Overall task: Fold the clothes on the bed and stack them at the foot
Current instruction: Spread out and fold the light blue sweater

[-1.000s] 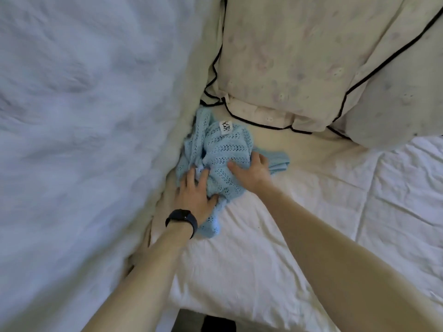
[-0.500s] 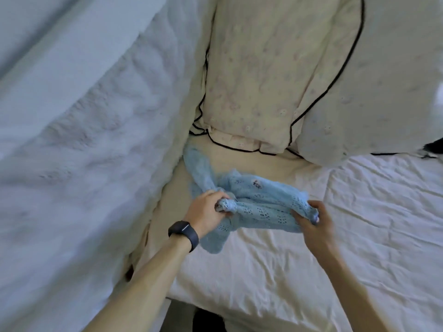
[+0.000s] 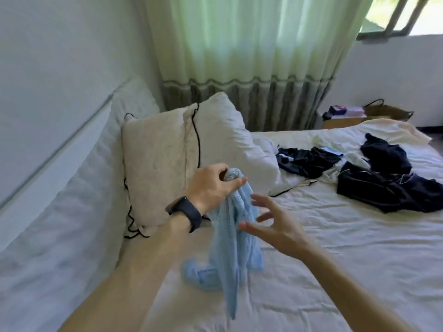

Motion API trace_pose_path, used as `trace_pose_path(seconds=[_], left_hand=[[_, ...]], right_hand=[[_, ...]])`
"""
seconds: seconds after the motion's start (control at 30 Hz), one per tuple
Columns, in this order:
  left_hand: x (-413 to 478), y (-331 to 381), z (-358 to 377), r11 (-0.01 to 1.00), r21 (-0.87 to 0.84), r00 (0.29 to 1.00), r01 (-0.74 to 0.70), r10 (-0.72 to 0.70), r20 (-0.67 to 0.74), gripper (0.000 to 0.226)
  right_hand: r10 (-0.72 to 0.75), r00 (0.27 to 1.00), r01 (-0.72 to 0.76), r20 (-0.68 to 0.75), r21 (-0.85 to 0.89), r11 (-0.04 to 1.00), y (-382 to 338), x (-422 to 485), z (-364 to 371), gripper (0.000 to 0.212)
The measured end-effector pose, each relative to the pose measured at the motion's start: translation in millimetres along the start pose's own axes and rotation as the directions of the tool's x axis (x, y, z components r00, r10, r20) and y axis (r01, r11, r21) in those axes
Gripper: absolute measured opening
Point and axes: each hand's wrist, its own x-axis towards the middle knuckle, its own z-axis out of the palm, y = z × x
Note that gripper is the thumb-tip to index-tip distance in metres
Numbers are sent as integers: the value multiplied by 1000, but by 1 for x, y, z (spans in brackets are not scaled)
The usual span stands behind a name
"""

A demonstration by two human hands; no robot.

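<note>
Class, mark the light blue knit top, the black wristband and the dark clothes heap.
light blue knit top point(image 3: 227, 250): head view, its hanging middle.
black wristband point(image 3: 188, 213): head view, its broad face.
dark clothes heap point(image 3: 383, 190): head view, its largest garment.

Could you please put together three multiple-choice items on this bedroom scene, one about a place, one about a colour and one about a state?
1. Where do the dark clothes lie?
A. on the floor
B. spread on the bed
C. over the curtain
2. What colour is the knit garment that the left hand holds?
A. light blue
B. red
C. yellow
3. How is the right hand?
A. gripping the garment
B. flat on a pillow
C. open, fingers spread, holding nothing
Answers: 1 B, they lie crumpled on the white sheet to the right of the pillows; 2 A, the knit hanging from the left hand is pale blue; 3 C, its fingers are apart beside the garment, curled round nothing.
</note>
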Motion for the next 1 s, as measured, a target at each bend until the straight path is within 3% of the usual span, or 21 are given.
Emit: trace_pose_path(seconds=[0.07, 0.17, 0.33, 0.43, 0.57, 0.67, 0.73, 0.77, 0.87, 0.9, 1.0], left_hand=[[10, 50, 3, 997, -24, 998, -68, 67, -5, 44], [23, 101, -17, 983, -122, 987, -134, 121, -107, 36], [37, 132, -74, 990, 27, 952, -141, 143, -272, 30], [43, 154, -93, 992, 54, 937, -114, 125, -327, 34], [57, 195, -105, 975, -196, 920, -107, 22, -392, 33], [63, 225, -105, 906, -405, 939, -125, -24, -342, 25], [64, 239, -101, 889, -436, 960, -140, 14, -278, 24], [64, 245, -101, 890, -432, 967, -146, 37, -251, 24], [61, 244, -109, 889, -416, 965, -193, 95, -244, 23], [59, 237, -113, 881, -420, 956, -219, 108, -273, 22], [44, 202, -104, 818, -486, 902, -306, 85, -424, 24]], right_hand=[[-54, 999, 53, -7, -66, 996, -6, 1, -27, 75], [-141, 981, 107, -130, -242, 964, -10, 5, -66, 26], [-293, 881, 202, -371, -263, 943, -31, 13, -154, 13], [-279, 914, 237, -293, -174, 956, -77, 16, -200, 12], [-318, 918, 261, -237, -243, 934, -132, 14, -221, 6], [-389, 871, 305, -300, -289, 907, -167, 11, -204, 90], [-406, 850, 303, -335, -320, 898, -189, 14, -187, 112], [-413, 838, 302, -357, -327, 895, -198, 19, -180, 105], [-356, 808, 240, -470, -289, 927, -219, 39, -180, 39], [-343, 798, 230, -495, -276, 933, -225, 44, -183, 25], [-332, 781, 255, -529, -215, 943, -243, 52, -192, 12]])
